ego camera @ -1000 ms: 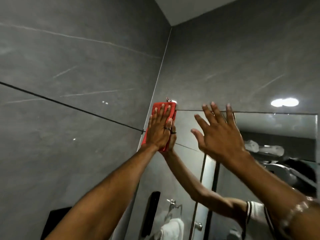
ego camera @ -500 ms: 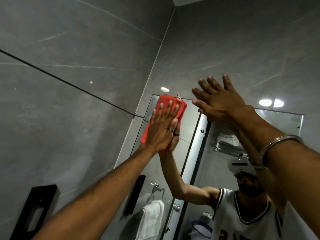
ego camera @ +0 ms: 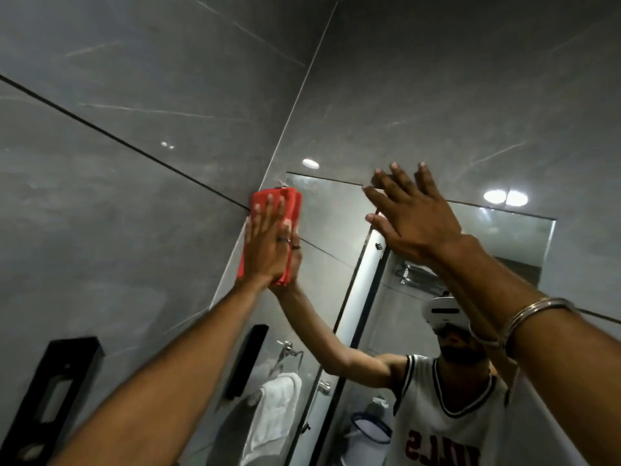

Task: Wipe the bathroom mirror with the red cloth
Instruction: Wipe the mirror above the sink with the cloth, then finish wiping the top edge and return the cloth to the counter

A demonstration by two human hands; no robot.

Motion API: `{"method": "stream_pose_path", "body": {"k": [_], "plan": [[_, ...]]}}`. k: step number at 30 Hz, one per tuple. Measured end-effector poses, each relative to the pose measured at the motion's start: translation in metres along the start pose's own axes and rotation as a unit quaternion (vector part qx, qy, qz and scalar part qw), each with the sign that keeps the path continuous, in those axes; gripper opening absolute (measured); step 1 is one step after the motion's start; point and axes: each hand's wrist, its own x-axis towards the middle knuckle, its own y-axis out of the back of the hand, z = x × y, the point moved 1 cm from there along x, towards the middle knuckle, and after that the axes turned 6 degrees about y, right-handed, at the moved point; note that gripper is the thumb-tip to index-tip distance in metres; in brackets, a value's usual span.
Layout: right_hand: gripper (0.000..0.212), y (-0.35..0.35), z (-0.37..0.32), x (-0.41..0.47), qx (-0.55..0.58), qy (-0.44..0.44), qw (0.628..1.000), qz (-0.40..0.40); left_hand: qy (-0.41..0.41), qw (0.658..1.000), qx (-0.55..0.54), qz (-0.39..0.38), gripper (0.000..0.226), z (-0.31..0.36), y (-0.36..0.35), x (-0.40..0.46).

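The bathroom mirror (ego camera: 329, 230) hangs on the grey tiled wall, its top left corner near the room's corner. My left hand (ego camera: 268, 243) presses the folded red cloth (ego camera: 292, 203) flat against the mirror's left edge, just below that corner, fingers spread over it. My right hand (ego camera: 413, 213) is raised near the mirror's top edge, fingers apart and holding nothing; whether it touches the glass I cannot tell. A metal bangle (ego camera: 531, 317) sits on my right wrist. The mirror shows the reflection of my arms and body.
Grey tiled walls meet in a corner (ego camera: 302, 85) above the cloth. A black holder (ego camera: 50, 398) is fixed to the left wall at lower left. The mirror reflects a white towel (ego camera: 275, 408) on a ring and a glass door.
My left hand and the red cloth have slid left from inside the mirror to its left edge. My right hand stays raised and open near the top edge. The view has shifted slightly.
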Motion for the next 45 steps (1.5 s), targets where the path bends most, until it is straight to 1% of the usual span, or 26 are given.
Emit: {"method": "stream_pose_path", "body": {"k": [1,4,6,8,11,13,14,15,16,18,19,23,26,29,32,35,36,38,40,41,42,43,44,45], "plan": [[0.073,0.0,-0.002,-0.006,-0.005,0.008,1.0,-0.003,0.023,1.0,-0.006,0.002,0.061,-0.005,-0.001,0.003],[0.082,-0.003,-0.011,-0.021,0.001,0.018,1.0,-0.004,0.038,0.999,-0.006,0.01,0.063,-0.006,-0.002,0.002],[0.08,-0.002,-0.01,-0.027,0.003,0.014,1.0,0.001,0.02,1.0,-0.009,0.009,0.06,0.0,-0.002,0.003],[0.075,-0.001,-0.007,-0.028,0.005,0.0,1.0,0.007,-0.062,0.998,-0.005,-0.007,0.055,0.016,-0.006,0.004],[0.075,-0.002,-0.007,-0.023,0.017,-0.032,0.999,0.003,-0.196,0.98,0.028,-0.031,0.054,0.052,-0.021,0.001],[0.076,-0.002,-0.01,-0.019,0.015,-0.043,0.999,0.0,-0.243,0.968,0.042,-0.048,0.056,0.061,-0.023,0.013],[0.076,-0.001,-0.011,-0.017,0.014,-0.044,0.999,0.002,-0.247,0.966,0.048,-0.05,0.057,0.061,-0.02,0.023],[0.076,-0.002,-0.012,-0.015,0.015,-0.045,0.999,0.002,-0.234,0.97,0.048,-0.049,0.058,0.06,-0.019,0.034],[0.076,0.0,-0.012,-0.013,0.016,-0.044,0.999,0.003,-0.199,0.978,0.04,-0.045,0.058,0.058,-0.014,0.047],[0.076,0.003,-0.017,-0.01,0.018,-0.04,0.999,0.005,-0.096,0.994,0.015,-0.04,0.059,0.053,-0.006,0.067],[0.076,0.004,-0.02,-0.009,0.017,-0.037,0.999,0.011,-0.059,0.997,0.013,-0.038,0.06,0.052,-0.005,0.071],[0.072,0.009,-0.031,-0.011,0.027,-0.013,0.998,0.06,0.0,0.999,-0.007,-0.047,0.07,0.046,-0.002,0.049],[0.069,0.005,-0.037,-0.016,0.035,0.003,0.996,0.083,0.02,0.999,-0.02,-0.046,0.07,0.033,-0.001,0.012],[0.069,-0.005,-0.045,-0.03,0.058,0.003,0.996,0.075,0.019,0.999,0.004,-0.045,0.068,0.031,-0.001,-0.035],[0.071,-0.018,-0.06,-0.055,0.08,0.001,0.996,0.047,-0.026,0.998,0.017,-0.061,0.065,0.037,-0.004,-0.101],[0.07,-0.025,-0.08,-0.09,0.118,-0.001,0.993,0.014,-0.05,0.992,0.002,-0.112,0.061,0.055,-0.006,-0.176],[0.07,-0.026,-0.089,-0.104,0.135,-0.008,0.991,0.002,-0.044,0.988,-0.019,-0.145,0.062,0.064,-0.001,-0.203],[0.07,-0.023,-0.108,-0.129,0.173,-0.011,0.985,-0.023,-0.038,0.97,-0.081,-0.228,0.066,0.081,0.012,-0.251],[0.069,-0.018,-0.13,-0.158,0.219,-0.007,0.975,-0.036,-0.036,0.942,-0.131,-0.307,0.053,0.09,0.031,-0.297],[0.069,-0.014,-0.141,-0.175,0.25,-0.005,0.967,-0.045,-0.002,0.92,-0.146,-0.363,0.046,0.093,0.041,-0.324],[0.069,-0.01,-0.151,-0.191,0.283,-0.006,0.958,-0.054,0.06,0.886,-0.178,-0.425,0.039,0.095,0.05,-0.349],[0.069,-0.007,-0.159,-0.205,0.316,-0.011,0.946,-0.071,0.16,0.839,-0.222,-0.47,0.039,0.098,0.063,-0.367],[0.068,-0.005,-0.168,-0.223,0.354,-0.024,0.931,-0.09,0.262,0.786,-0.256,-0.498,0.042,0.099,0.073,-0.385],[0.066,-0.002,-0.175,-0.237,0.398,-0.039,0.909,-0.115,0.348,0.73,-0.278,-0.518,0.048,0.096,0.081,-0.399]]}}
